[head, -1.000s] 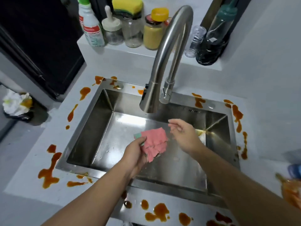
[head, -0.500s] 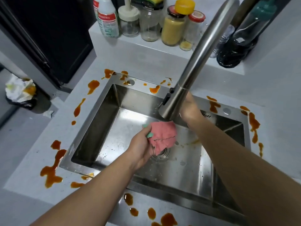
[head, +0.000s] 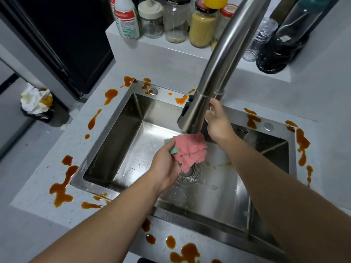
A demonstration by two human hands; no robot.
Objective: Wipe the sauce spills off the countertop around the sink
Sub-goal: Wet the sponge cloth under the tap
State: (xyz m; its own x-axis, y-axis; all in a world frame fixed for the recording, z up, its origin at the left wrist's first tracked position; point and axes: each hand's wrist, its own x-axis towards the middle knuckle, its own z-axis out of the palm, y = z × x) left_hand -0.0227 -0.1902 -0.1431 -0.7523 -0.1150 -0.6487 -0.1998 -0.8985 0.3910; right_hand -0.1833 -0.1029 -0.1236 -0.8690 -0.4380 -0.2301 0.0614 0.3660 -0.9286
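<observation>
My left hand (head: 167,168) grips a crumpled pink cloth (head: 190,151) with a green edge, held over the steel sink (head: 117,141) just under the spout of the tall faucet (head: 212,73). My right hand (head: 218,122) reaches behind the spout to the faucet base, its fingers curled there; what they hold is hidden by the spout. No water stream is visible. Orange-brown sauce spills (head: 62,185) lie on the grey countertop (head: 47,211) left, behind, right (head: 302,143) and in front (head: 188,251) of the sink.
A raised ledge (head: 152,44) behind the sink carries a cleaner bottle (head: 126,18), several jars (head: 202,23) and a dark bottle in a black bag (head: 283,44). A bin with crumpled paper (head: 36,101) stands on the floor at left. A black appliance (head: 62,38) fills the back left.
My right hand left the cloth and moved up behind the faucet spout to its base. My left hand kept the cloth and brought it under the spout. The view shifted closer.
</observation>
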